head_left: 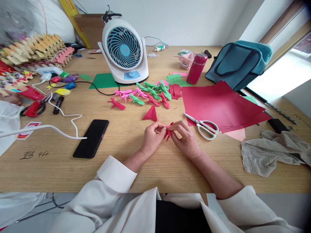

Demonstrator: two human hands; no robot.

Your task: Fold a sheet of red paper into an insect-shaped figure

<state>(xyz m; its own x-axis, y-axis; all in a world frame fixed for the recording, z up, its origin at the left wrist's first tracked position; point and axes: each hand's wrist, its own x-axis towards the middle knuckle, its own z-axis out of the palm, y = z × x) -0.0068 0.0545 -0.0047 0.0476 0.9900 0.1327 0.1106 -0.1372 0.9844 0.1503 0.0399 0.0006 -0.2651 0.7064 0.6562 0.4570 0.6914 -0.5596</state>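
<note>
Between my fingertips is a small folded red paper piece [168,133], with pointed ends sticking out above and below. My left hand [153,136] pinches it from the left, and my right hand [184,137] grips it from the other side. Fingers cover part of its folds. Just beyond my left hand lies a red folded paper triangle [150,113]. Behind that is a pile of green, pink and red folded paper figures [145,92]. White-handled scissors [204,125] rest to the right of my right hand, their blades partly over red paper sheets [218,103].
A white fan [125,48] stands at the back. A black phone [91,139] and white cable [60,132] lie at left. Towards the right are a red thermos [197,68], a teal bag [239,64] and a crumpled cloth [264,152]. Another person's sleeve [8,123] shows at far left.
</note>
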